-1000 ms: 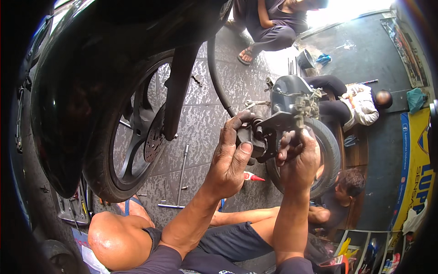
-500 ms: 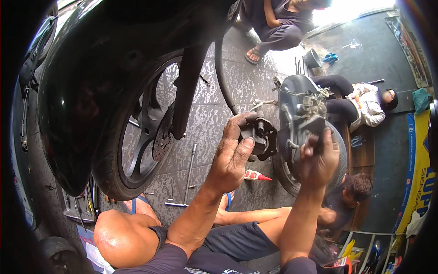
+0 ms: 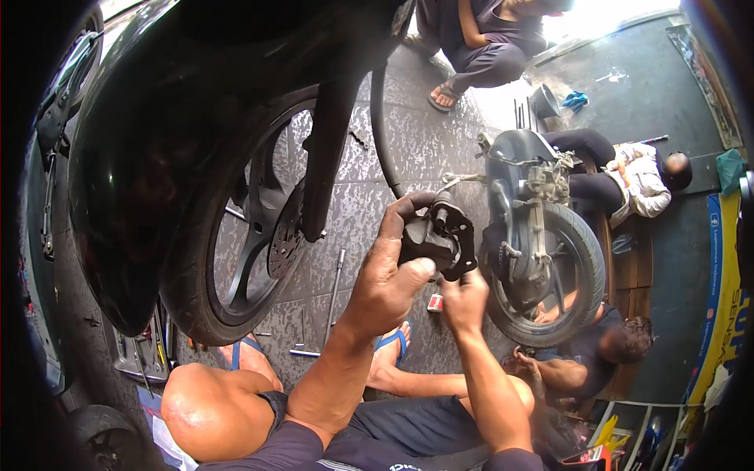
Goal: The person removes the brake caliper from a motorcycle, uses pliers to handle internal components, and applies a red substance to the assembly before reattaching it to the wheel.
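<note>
Both hands, left hand and right hand, grip a black brake caliper.

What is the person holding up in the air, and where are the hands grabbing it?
A black brake caliper. The left hand wraps its left side; the right hand touches its bottom edge.

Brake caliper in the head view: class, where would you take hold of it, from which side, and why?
Grip the brake caliper round its chunky main body, coming from the left, as the left hand does now with fingers over the top and thumb across its face. That part is broad and solid. The right hand supports it from below, leaving the hose at the top free.
</note>
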`<move>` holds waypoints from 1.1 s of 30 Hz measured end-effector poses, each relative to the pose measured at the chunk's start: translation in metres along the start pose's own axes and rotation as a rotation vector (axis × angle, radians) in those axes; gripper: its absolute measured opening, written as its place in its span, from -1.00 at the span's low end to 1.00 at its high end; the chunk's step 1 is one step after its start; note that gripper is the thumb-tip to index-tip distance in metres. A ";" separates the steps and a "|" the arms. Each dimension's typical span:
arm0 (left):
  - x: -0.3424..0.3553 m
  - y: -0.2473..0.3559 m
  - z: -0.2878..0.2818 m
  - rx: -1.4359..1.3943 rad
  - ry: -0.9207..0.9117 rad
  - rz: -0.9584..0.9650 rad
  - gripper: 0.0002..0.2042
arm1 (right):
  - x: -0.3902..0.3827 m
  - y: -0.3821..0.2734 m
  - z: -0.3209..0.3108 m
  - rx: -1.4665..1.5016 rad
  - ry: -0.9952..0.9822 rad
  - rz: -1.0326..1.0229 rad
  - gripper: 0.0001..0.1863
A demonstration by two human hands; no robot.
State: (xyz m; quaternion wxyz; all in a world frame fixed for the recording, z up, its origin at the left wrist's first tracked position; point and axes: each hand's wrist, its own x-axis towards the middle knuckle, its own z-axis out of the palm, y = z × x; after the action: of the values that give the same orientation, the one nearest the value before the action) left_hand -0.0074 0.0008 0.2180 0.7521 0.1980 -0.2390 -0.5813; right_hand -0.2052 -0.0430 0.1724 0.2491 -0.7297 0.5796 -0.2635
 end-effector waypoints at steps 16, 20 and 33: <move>0.008 -0.014 0.027 -0.276 0.059 0.068 -0.45 | -0.027 -0.096 -0.012 0.739 0.064 0.108 -0.77; 0.009 -0.015 0.026 -0.292 0.071 0.060 -0.45 | -0.026 -0.104 -0.001 0.754 0.143 0.106 -0.84; 0.010 -0.016 0.027 -0.288 0.099 0.064 -0.45 | -0.031 -0.094 -0.016 0.696 0.140 0.054 -0.94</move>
State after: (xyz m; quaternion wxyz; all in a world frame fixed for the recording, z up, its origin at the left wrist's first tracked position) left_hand -0.0340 -0.0129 0.2324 0.8018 0.1090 -0.1220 -0.5748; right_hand -0.1544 0.0057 0.2437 0.4493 -0.5658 0.4897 -0.4881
